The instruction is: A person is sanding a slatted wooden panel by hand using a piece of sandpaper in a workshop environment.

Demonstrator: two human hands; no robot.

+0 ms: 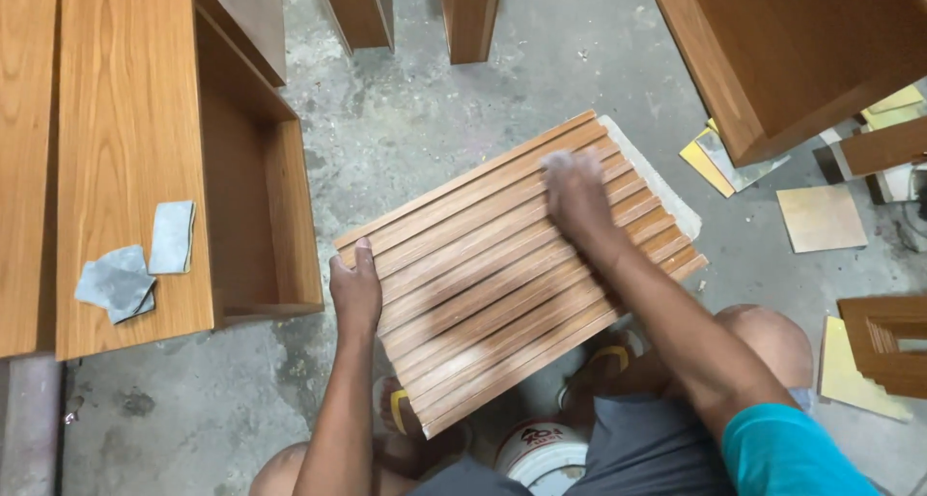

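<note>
A slatted wooden louvre panel [492, 283] lies tilted across my lap above the concrete floor. My left hand [355, 293] grips its near left edge, thumb on top. My right hand [575, 198] presses flat on the slats near the far right side and is blurred with motion. Whether something lies under its palm I cannot tell. A pale board [666, 192] shows under the panel's far edge.
A wooden cabinet [135, 148] stands at left with grey sandpaper pieces [118, 282] on top. Another cabinet [792, 52] is at upper right, with laminate offcuts [821, 218] and a small wooden frame [888, 346] on the floor. A white bucket [541, 453] sits between my feet.
</note>
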